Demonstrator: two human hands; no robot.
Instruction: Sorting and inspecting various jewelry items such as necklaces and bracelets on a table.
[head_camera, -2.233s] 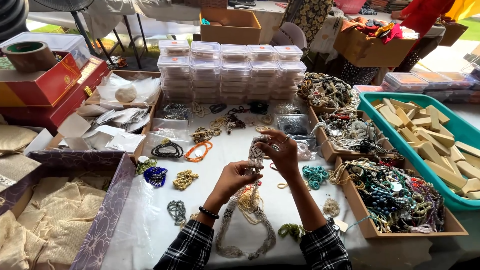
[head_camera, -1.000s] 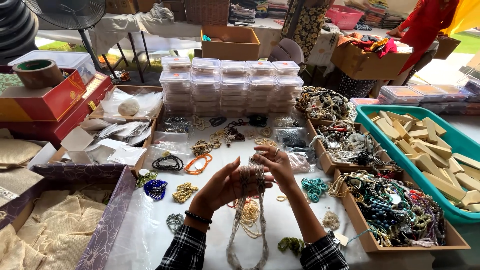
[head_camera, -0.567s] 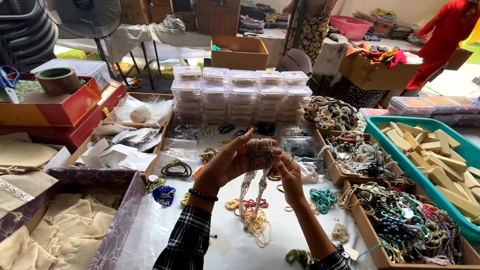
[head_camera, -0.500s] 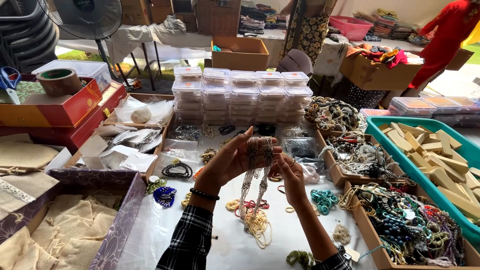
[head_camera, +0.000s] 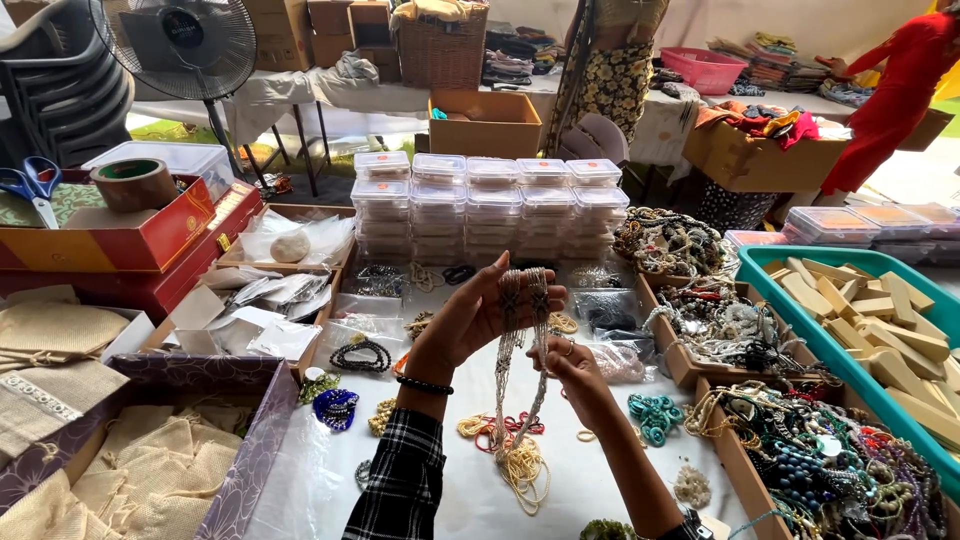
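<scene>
Beaded necklace drapes over raised left hand.

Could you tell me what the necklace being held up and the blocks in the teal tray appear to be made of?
The necklace draped over the left hand looks like many strands of tiny pale seed beads, probably glass or plastic; faint sheen, fine grain. The right hand pinches its strands. The blocks in the teal tray look like unfinished pale wood: matte, sawn edges.

Stacked clear lidded plastic boxes stand mid-counter; red-and-gold flat boxes lie at left; an open brown cardboard carton sits behind the stacks.
</scene>
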